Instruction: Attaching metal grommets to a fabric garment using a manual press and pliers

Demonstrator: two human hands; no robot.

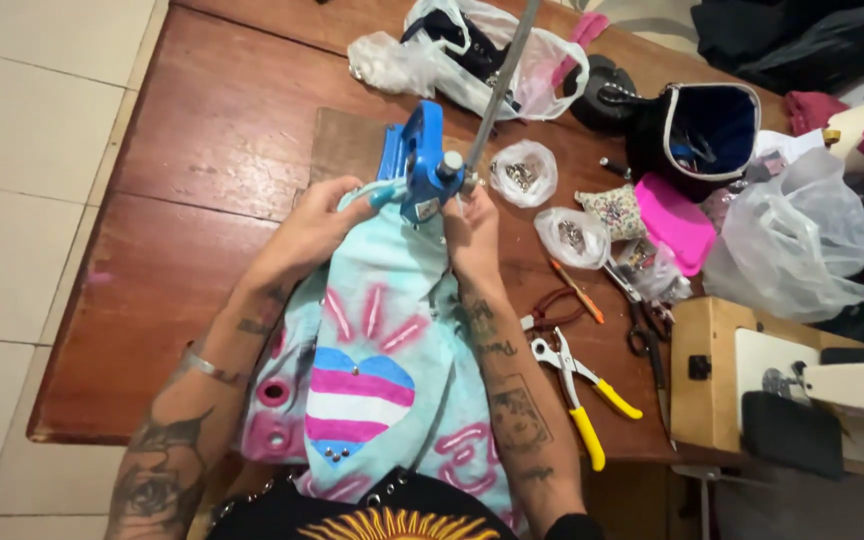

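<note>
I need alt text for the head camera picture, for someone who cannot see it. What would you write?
Seen from above, two tattooed hands, left hand and right hand, hold a pale blue painted garment under a blue hand press on a wooden table. Yellow-handled pliers, scissors and small bags of metal studs lie to the right.

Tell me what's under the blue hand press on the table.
Light blue painted fabric is fed under the blue hand press, held by the left hand and right hand. A wooden board lies beneath. The die and fabric edge there are hidden.
</note>
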